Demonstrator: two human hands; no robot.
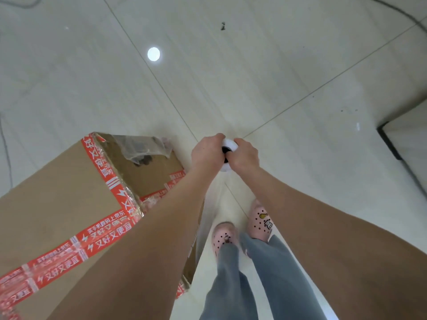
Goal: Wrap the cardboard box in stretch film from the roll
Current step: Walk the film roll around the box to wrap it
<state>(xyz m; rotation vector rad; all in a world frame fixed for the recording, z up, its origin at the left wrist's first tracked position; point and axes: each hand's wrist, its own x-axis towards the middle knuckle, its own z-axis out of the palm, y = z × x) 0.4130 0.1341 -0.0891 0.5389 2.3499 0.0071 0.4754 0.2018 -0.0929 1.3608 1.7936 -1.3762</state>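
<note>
A tall brown cardboard box point(57, 192) with red printed tape stands on the floor at the lower left. Clear stretch film clings to its far side and hangs loosely at the top edge. The white film roll point(229, 144) stands upright in front of me, right of the box. My left hand point(206, 152) and my right hand point(245, 155) grip its top end from both sides. A sheet of stretch film point(211, 218) runs down from the roll toward the box's near corner.
Glossy pale floor tiles point(254, 77) spread all around. My feet in pink clogs point(260, 220) stand just right of the box. A dark-edged step or threshold point(390, 144) lies at the right. Thin cables point(7, 153) trail along the far left.
</note>
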